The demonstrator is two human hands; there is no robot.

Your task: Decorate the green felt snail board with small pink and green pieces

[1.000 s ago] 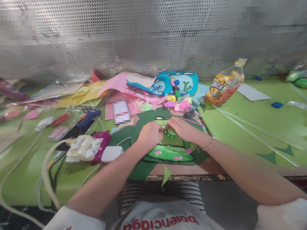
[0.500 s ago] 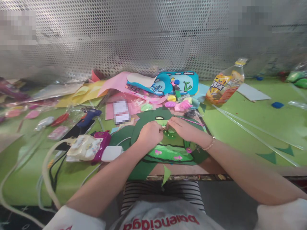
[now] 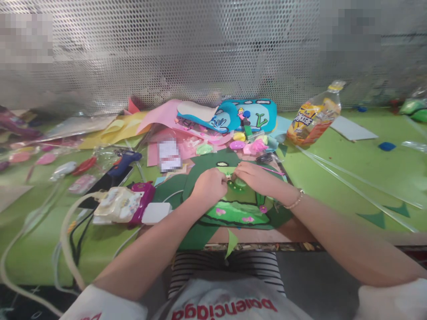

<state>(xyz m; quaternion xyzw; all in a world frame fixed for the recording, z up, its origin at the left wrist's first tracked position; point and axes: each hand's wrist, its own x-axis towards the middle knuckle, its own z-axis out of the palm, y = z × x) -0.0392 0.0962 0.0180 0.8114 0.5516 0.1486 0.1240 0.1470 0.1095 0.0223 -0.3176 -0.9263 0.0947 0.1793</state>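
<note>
A green foam craft piece [image 3: 233, 211] with pink flowers and dark outlines lies on dark green sheets at the table's near edge. My left hand [image 3: 208, 186] and my right hand [image 3: 255, 177] meet over its upper part, both with fingers curled. Their fingertips pinch a tiny pale piece [image 3: 229, 178] between them; it is too small to name. A bracelet [image 3: 295, 202] circles my right wrist.
Pink and yellow foam sheets [image 3: 160, 118], a blue foam picture [image 3: 247, 114], small clay lumps [image 3: 237, 145], a blue glue gun [image 3: 125, 160], a purple-and-cream case [image 3: 125, 204] with cables and a tilted drink bottle [image 3: 313, 118] crowd the green table. A perforated metal screen [image 3: 200, 49] stands behind.
</note>
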